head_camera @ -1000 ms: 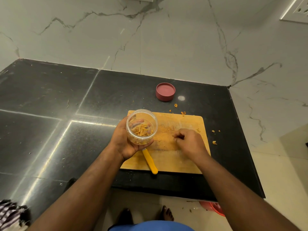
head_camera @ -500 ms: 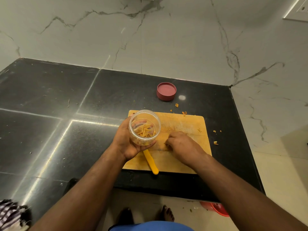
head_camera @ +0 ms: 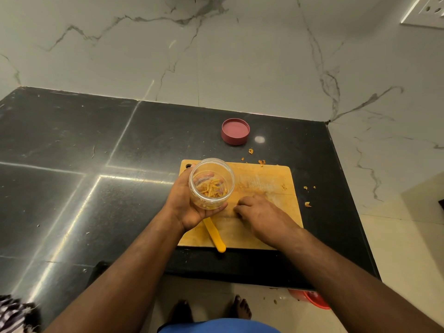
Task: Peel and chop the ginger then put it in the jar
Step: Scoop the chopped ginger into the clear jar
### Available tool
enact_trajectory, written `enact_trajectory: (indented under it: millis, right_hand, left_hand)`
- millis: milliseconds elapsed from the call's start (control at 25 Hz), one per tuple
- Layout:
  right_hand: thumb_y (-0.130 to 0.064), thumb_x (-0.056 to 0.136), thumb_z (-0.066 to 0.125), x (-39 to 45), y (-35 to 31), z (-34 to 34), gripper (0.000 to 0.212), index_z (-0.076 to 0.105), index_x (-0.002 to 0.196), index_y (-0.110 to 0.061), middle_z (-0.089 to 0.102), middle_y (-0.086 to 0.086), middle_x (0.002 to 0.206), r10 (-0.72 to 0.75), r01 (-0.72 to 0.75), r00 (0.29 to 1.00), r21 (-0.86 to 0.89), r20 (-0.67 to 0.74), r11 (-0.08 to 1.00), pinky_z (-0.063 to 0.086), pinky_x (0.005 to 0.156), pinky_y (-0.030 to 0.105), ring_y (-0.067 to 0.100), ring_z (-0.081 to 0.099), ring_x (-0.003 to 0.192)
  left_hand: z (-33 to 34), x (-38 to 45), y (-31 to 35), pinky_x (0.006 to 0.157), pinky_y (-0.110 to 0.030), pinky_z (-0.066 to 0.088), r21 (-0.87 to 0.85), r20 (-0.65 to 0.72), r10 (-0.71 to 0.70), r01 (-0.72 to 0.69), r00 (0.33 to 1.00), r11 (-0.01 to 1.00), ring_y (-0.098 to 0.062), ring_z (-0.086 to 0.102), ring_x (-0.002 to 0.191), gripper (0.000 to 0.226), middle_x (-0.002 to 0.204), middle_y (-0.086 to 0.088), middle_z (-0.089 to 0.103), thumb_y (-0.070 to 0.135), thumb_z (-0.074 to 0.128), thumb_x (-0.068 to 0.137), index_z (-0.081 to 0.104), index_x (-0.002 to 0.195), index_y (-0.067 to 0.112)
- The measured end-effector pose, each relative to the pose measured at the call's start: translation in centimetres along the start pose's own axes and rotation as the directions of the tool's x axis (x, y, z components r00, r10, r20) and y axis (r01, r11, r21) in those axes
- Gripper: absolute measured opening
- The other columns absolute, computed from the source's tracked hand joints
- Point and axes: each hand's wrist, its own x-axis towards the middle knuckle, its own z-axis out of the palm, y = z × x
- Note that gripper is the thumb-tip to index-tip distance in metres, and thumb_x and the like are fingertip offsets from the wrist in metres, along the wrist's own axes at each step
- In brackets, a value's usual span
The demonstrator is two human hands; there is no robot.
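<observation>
Head view: left hand grips clear jar, tilted, mouth toward camera, above left part of wooden cutting board on black counter. Chopped ginger inside jar. Right hand on board just right of jar, fingers curled down; whether pinching anything, cannot tell. Yellow knife handle under left hand. Red lid behind board. Ginger scraps on counter right of board.

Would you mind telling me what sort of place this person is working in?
Most likely a home kitchen: a dark stone counter set against marble-look wall tiles, a wooden chopping board with a yellow-handled knife on it, and a wall socket at the upper right.
</observation>
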Motion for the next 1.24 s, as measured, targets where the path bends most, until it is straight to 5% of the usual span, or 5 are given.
enact_trajectory:
  millis: [720, 840, 960, 1080, 1240]
  right_hand:
    - [-0.015, 0.1, 0.05, -0.1, -1.0, 0.3, 0.027, 0.063, 0.124, -0.016, 0.058, 0.004, 0.118, -0.027, 0.029, 0.999, -0.118, 0.023, 0.993, 0.049, 0.091, 0.034, 0.021, 0.049, 0.11]
    - [-0.015, 0.099, 0.054, 0.2, -0.2, -0.1, 0.025, 0.066, 0.12, -0.021, 0.061, -0.001, 0.117, 0.186, -0.184, 0.982, 0.047, -0.035, 0.982, 0.048, 0.093, 0.028, 0.016, 0.053, 0.108]
    - [-0.007, 0.093, 0.064, 0.3, 2.5, -1.9, 0.018, 0.074, 0.105, -0.016, 0.069, 0.003, 0.113, 0.674, -0.493, 0.733, 0.756, 0.095, 0.43, 0.054, 0.087, 0.029, 0.014, 0.063, 0.097]
    - [0.008, 0.087, 0.064, -0.2, 2.1, -4.6, 0.017, 0.07, 0.102, 0.001, 0.068, 0.023, 0.114, 0.638, -0.183, 0.702, 0.946, 0.317, -0.268, 0.06, 0.079, 0.028, 0.022, 0.068, 0.091]
    - [0.004, 0.086, 0.067, -0.4, -1.7, -10.7, 0.017, 0.073, 0.099, -0.004, 0.073, 0.014, 0.1, 0.529, 0.059, 0.848, 0.996, -0.018, -0.06, 0.06, 0.08, 0.029, 0.023, 0.071, 0.088]
  left_hand:
    - [0.1, -0.2, -0.3, 0.091, -0.058, 0.053, 0.019, 0.0, -0.005, 0.005, 1.0, 1.0, -0.037, 0.067, 0.11, 0.055, 0.117, -0.015, 0.072, 0.057, 0.052, 0.093, 0.067, 0.124, 0.015]
    - [-0.1, -0.2, -0.2, 0.089, -0.058, 0.054, 0.021, -0.008, 0.0, 0.0, 1.0, 1.0, -0.038, 0.067, 0.11, 0.054, 0.12, -0.014, 0.071, 0.058, 0.051, 0.094, 0.067, 0.126, 0.016]
    - [-0.5, -0.3, -0.2, 0.088, -0.058, 0.054, 0.012, -0.013, 0.004, -0.004, 1.0, 1.0, -0.038, 0.067, 0.111, 0.052, 0.121, -0.014, 0.07, 0.057, 0.052, 0.094, 0.067, 0.126, 0.018]
    - [-0.5, -0.2, -0.2, 0.087, -0.058, 0.055, 0.023, -0.019, 0.004, -0.004, 1.0, 1.0, -0.038, 0.067, 0.11, 0.051, 0.12, -0.014, 0.071, 0.056, 0.054, 0.094, 0.068, 0.125, 0.018]
    - [0.0, -0.2, -0.4, 0.085, -0.055, 0.056, 0.042, 0.013, -0.012, 0.012, 1.0, 0.999, -0.037, 0.067, 0.11, 0.053, 0.119, -0.015, 0.071, 0.057, 0.053, 0.092, 0.069, 0.123, 0.016]
